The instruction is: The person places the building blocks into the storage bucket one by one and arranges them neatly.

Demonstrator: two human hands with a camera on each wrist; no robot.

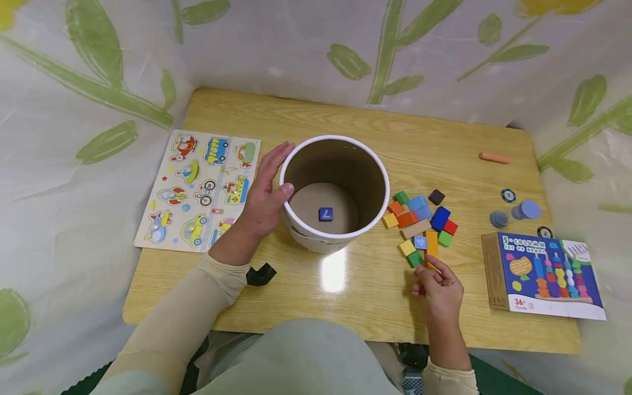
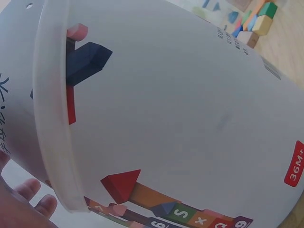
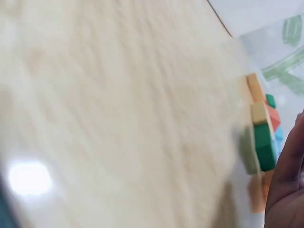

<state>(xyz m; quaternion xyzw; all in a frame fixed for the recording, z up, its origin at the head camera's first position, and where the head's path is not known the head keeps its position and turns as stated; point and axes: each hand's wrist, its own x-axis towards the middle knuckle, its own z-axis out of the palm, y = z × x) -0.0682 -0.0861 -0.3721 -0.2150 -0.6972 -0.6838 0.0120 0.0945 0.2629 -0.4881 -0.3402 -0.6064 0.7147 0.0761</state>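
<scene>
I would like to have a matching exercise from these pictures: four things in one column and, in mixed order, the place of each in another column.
1. Left hand
2. Dark blue block with a white mark
3. Picture board
4. Bead-set box

A. Inside the white container, on its bottom
B. At the right end of the table
C. Against the container's side, at the rim
D. Flat on the table, left of the container

Pairs: 1-C, 2-A, 3-D, 4-B

- Noted right hand (image 3: 287,192) cropped in right wrist view, blurred table (image 3: 118,95) beside it.
- Cannot confirm its contact with orange block (image 1: 432,241).
- Cannot read bucket's (image 2: 152,104) small print, well apart from left hand (image 2: 23,206).
</scene>
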